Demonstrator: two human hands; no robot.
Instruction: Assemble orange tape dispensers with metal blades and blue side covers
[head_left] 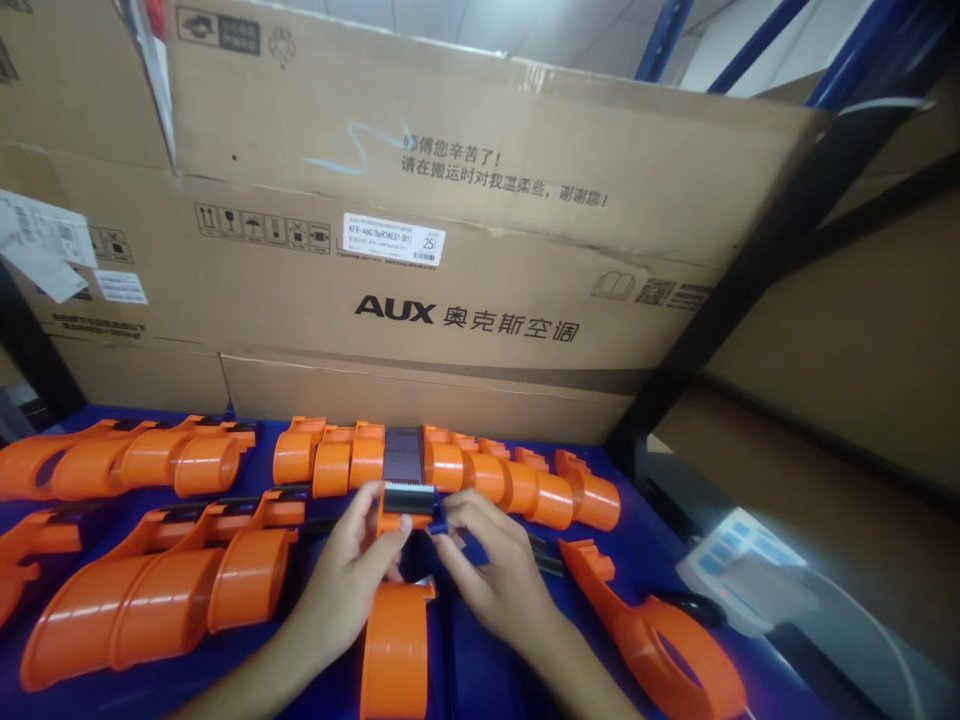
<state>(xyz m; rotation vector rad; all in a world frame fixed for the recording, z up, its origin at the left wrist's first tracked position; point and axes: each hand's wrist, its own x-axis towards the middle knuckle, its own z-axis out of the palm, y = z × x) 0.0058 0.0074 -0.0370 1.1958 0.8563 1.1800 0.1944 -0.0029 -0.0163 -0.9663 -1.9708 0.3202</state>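
Note:
My left hand (356, 550) is closed around the head of an orange tape dispenser (391, 522), its thumb pressed on the front. A pale serrated blade (409, 488) runs along the top of that head, above a black strip. At the head's right end, the fingers of my right hand (491, 565) pinch a small dark blue piece (440, 518). Just below my hands an orange ring body (395, 650) faces me; whether it belongs to the held dispenser is hidden by my fingers.
Several orange dispensers (161, 600) lie in rows on the blue surface (480, 660) at left and along the back. Another orange dispenser (660, 640) lies at right, near a white and blue device (739, 565). A large cardboard sheet (450, 270) stands behind, beside a dark post (720, 250).

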